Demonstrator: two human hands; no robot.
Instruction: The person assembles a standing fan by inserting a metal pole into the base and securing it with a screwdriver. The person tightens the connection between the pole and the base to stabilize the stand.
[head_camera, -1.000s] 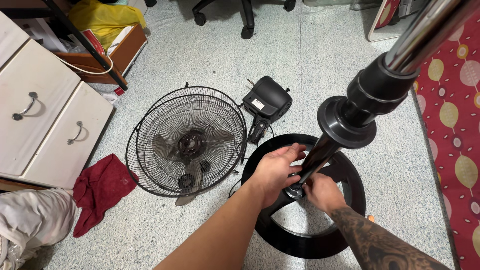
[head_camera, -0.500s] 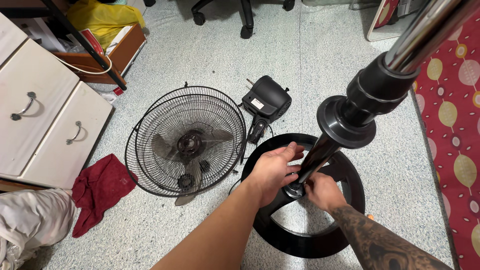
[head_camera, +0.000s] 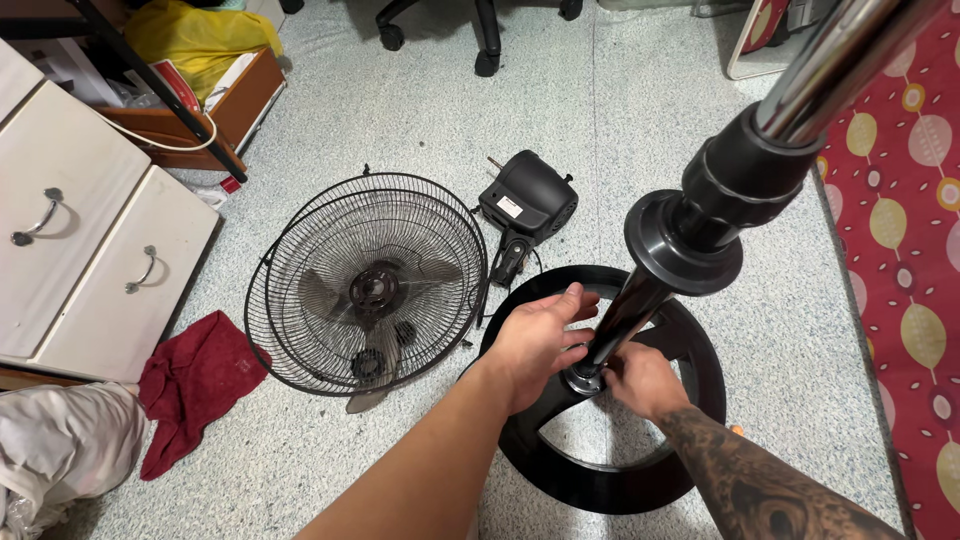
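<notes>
Hands at the foot of a fan pole

Labels are few: a small pale sticker with a red patch sits on the black motor, which lies on the floor just beyond the base. Far left, a red-and-white packet rests on a wooden crate under a yellow bag.

Both hands work where the pole meets the round black base. The left hand curls loosely about the pole's foot, fingers bent, thumb side on the hub. The right hand is closed around the joint; what it pinches is hidden.

A black collar on the pole looms close and blocks part of the base. Left of the base lie stacked grilles with the blade inside, touching the motor's neck. A red rag lies near white drawers. A red patterned mat runs along the right.
</notes>
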